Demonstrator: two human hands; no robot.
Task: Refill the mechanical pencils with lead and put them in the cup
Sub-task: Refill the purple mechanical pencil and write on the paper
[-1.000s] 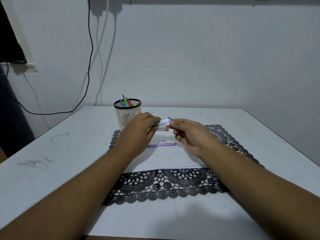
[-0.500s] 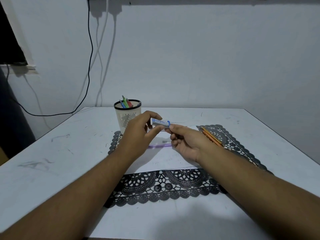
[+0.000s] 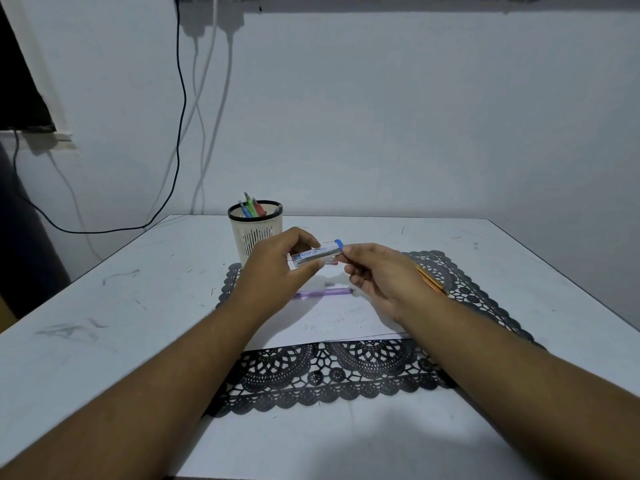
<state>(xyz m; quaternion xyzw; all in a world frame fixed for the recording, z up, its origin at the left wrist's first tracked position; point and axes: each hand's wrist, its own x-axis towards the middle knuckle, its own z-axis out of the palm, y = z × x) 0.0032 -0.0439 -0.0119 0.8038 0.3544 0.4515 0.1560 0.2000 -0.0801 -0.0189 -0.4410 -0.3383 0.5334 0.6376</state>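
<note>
My left hand (image 3: 277,268) grips a clear lead case (image 3: 317,254) with a blue cap, held a little above the table. The fingertips of my right hand (image 3: 377,275) pinch the case's blue-capped end. A purple mechanical pencil (image 3: 323,293) lies on the white paper sheet (image 3: 332,323) under my hands. A small pencil cap (image 3: 329,283) lies just behind it. An orange pencil (image 3: 431,280) pokes out behind my right hand; whether that hand holds it I cannot tell. The cream mesh cup (image 3: 255,233) at the back holds several coloured pencils.
A black lace mat (image 3: 329,375) lies under the paper on the white table (image 3: 104,306). Cables (image 3: 180,133) hang down the wall behind the table's back left corner.
The lead case has tilted, its blue-capped end rising slightly. My right hand has moved up to that end. Both hands stay in the same spot over the paper.
</note>
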